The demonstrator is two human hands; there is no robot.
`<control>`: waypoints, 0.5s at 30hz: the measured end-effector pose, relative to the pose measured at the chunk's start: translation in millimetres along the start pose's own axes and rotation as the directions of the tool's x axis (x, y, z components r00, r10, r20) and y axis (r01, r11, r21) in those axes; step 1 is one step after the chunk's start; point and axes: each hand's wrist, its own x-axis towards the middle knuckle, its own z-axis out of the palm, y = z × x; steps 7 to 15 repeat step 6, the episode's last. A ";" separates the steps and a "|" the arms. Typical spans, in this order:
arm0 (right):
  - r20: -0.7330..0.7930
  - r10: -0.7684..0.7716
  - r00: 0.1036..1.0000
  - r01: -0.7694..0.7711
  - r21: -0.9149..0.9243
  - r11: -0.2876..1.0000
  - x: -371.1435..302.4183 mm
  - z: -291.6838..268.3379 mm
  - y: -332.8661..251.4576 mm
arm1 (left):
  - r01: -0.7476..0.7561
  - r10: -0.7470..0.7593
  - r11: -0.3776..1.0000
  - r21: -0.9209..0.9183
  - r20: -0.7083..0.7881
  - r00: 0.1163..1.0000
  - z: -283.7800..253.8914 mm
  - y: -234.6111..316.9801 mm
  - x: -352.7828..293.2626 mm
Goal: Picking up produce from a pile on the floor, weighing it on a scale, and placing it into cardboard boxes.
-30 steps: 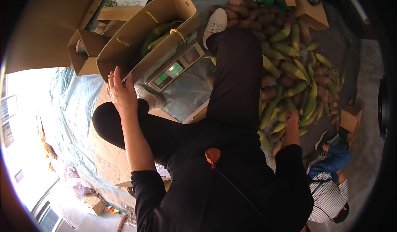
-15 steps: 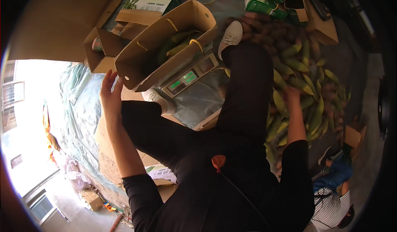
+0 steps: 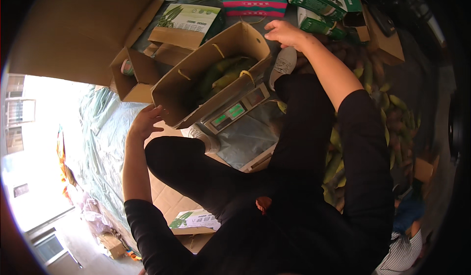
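A long brown cardboard box with yellow cord handles stands on a scale with a lit green display. Inside lie a few long green vegetables, like radishes or gourds; shadow hides part of them. At the box's near left corner is my left hand, fingers apart, fingertips at or against the cardboard. My right hand is by the box's far right end, empty, with its fingers loosely spread. Whether it touches the box I cannot tell. Right of my leg lies a heap of the same green vegetables, partly behind my right arm.
A smaller open carton with a roll of tape adjoins the box on the left. Printed cartons and a pink box stand behind it. A person in a striped top is at the lower right.
My right hand has left the vegetable heap and swung up to the box's far right end, with nothing in it. My left hand has stayed by the near left corner. The view has shifted slightly.
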 end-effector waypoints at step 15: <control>0.376 -0.042 0.926 -0.006 0.125 0.992 76.1 82.9 -10.1 | -0.082 0.082 0.997 0.002 -0.004 0.997 -9.5 -11.2 -4.5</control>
